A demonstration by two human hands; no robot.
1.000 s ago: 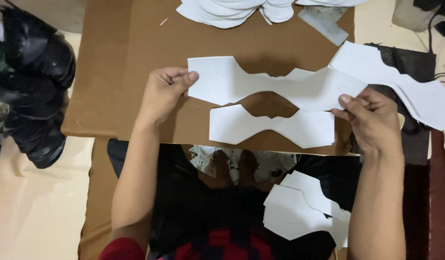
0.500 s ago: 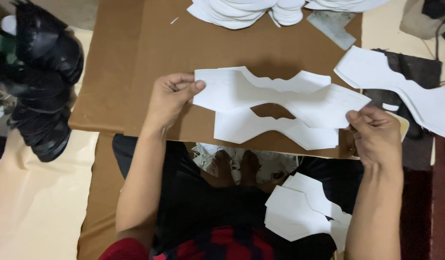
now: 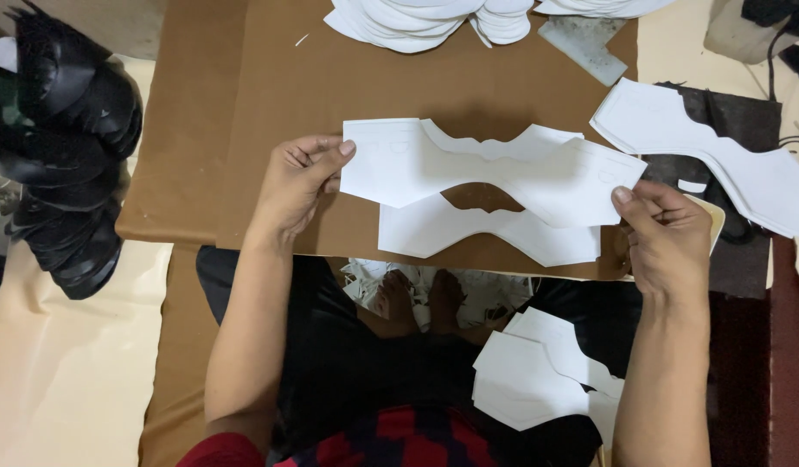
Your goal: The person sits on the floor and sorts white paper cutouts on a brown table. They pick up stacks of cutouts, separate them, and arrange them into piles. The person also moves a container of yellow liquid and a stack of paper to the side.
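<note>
Head view, looking down on a brown tabletop [image 3: 270,112]. The left hand [image 3: 300,182] pinches the left end of a white cut-out sheet [image 3: 434,164], thumb on top and fingers curled beneath; the right hand [image 3: 667,233] pinches the right end of the same piece between thumb and fingers. The sheet is wide at both ends and narrow at the waist, with wavy notched edges, and is held stretched between the two hands just above the tabletop. A second edge shows along its upper side, so more than one layer may be held; the count cannot be told.

Directly below it, a second white cut-out of matching outline [image 3: 495,233] lies flat on the tabletop, near the front edge, partly overlapped by the held piece.

At the far edge of the tabletop lies a stack of white cut-outs [image 3: 425,22], beside a grey flat scrap [image 3: 590,43]. To the right, a fanned pile of long white shaped pieces [image 3: 719,151] rests on a dark surface [image 3: 745,112]. A further pile of white pieces [image 3: 538,380] lies on the person's lap. To the left, off the tabletop, stands a heap of black shaped parts [image 3: 67,156]. Paper trimmings [image 3: 434,298] lie on the floor around the person's feet.
</note>
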